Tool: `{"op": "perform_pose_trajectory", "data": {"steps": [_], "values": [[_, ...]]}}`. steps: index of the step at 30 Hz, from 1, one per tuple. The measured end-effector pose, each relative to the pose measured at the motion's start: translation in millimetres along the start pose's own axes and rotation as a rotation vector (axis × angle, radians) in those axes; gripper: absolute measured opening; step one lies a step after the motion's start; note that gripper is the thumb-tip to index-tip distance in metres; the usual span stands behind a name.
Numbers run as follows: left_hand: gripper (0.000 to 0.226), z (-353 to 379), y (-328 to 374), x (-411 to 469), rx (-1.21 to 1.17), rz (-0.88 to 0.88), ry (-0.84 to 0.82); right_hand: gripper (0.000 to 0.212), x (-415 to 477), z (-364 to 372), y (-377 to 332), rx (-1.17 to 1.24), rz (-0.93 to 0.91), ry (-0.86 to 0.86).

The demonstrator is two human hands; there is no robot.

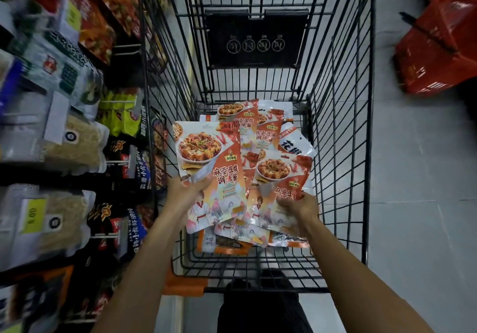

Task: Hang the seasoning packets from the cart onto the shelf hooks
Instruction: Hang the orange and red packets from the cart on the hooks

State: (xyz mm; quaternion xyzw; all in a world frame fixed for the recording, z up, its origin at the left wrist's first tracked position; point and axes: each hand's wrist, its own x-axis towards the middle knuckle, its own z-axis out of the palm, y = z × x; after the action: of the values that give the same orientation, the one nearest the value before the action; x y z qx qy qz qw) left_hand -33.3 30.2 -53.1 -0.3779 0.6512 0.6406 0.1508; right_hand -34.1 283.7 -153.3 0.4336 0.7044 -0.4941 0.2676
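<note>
A black wire cart [335, 131] stands in front of me with several orange seasoning packets [260, 126] piled in its basket. My left hand [187, 190] grips one orange packet [206, 162] by its left edge, lifted above the pile. My right hand [300, 203] holds a second packet [280, 178] of the same kind at its lower right, just over the pile. The shelf hooks [116, 162] run down the left side, with hanging bags on them.
The shelf on the left carries noodle bags [69, 147], black packets [121, 219] and green packets [121, 116]. A red shopping basket [438, 43] sits on the grey floor at the upper right. The cart's orange handle [184, 285] is near my left forearm.
</note>
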Motion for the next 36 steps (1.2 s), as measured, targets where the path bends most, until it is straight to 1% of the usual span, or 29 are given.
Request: {"op": "perform_pose_trajectory", "data": {"steps": [1, 3, 7, 8, 9, 12, 15, 18, 20, 22, 25, 27, 30, 33, 36], "values": [[0.015, -1.3, 1.1, -2.6, 0.000, 0.010, 0.001, 0.032, -4.3, 0.0, -0.4, 0.044, 0.011, -0.042], [0.025, -5.5, 3.8, -7.5, 0.002, 0.017, -0.003, 0.030, -11.4, 2.3, -1.1, 0.094, 0.025, -0.080], [0.064, -19.0, 12.3, -21.3, -0.029, 0.007, 0.029, 0.019, -24.7, 3.3, -0.7, 0.120, 0.022, -0.101], [0.070, -22.2, 14.0, -25.0, -0.036, 0.015, 0.033, 0.017, -29.2, 1.4, -2.7, 0.146, 0.022, -0.103], [0.070, -25.4, 15.8, -29.3, -0.044, 0.034, 0.041, 0.015, -33.8, -1.3, -5.5, 0.173, 0.009, -0.111], [0.057, -35.4, 25.4, -47.2, -0.073, 0.094, 0.081, 0.014, -57.5, -15.2, -25.1, 0.235, -0.120, -0.157], [0.048, -46.1, 39.1, -71.9, -0.095, 0.149, 0.091, 0.014, -90.6, -32.7, -58.0, 0.284, -0.287, -0.243], [0.030, -59.6, 52.5, -105.2, -0.134, 0.266, 0.142, 0.019, -128.7, -47.7, -95.7, 0.238, -0.419, -0.381], [0.025, -71.3, 60.1, -135.5, -0.162, 0.325, 0.197, 0.022, -153.3, -56.4, -118.5, 0.172, -0.519, -0.485], [0.026, -83.6, 64.7, -169.7, -0.189, 0.366, 0.276, 0.026, -179.6, -64.6, -138.4, 0.082, -0.607, -0.596], [0.030, -98.5, 66.8, -230.3, -0.257, 0.449, 0.412, 0.035, -220.6, -73.0, -162.2, -0.060, -0.727, -0.717], [0.036, -104.2, 65.9, -274.5, -0.317, 0.505, 0.499, 0.032, -249.6, -74.2, -174.1, -0.118, -0.803, -0.796], [0.025, -111.3, 60.4, -342.5, -0.369, 0.568, 0.614, 0.019, -300.7, -72.0, -182.5, -0.168, -0.916, -0.920], [0.007, -119.3, 50.0, -411.0, -0.350, 0.645, 0.765, 0.019, -356.6, -68.0, -181.6, -0.207, -1.026, -1.046], [0.007, -127.8, 31.7, -478.0, -0.397, 0.683, 0.903, 0.020, -412.2, -61.7, -173.5, -0.255, -1.106, -1.184]]}}
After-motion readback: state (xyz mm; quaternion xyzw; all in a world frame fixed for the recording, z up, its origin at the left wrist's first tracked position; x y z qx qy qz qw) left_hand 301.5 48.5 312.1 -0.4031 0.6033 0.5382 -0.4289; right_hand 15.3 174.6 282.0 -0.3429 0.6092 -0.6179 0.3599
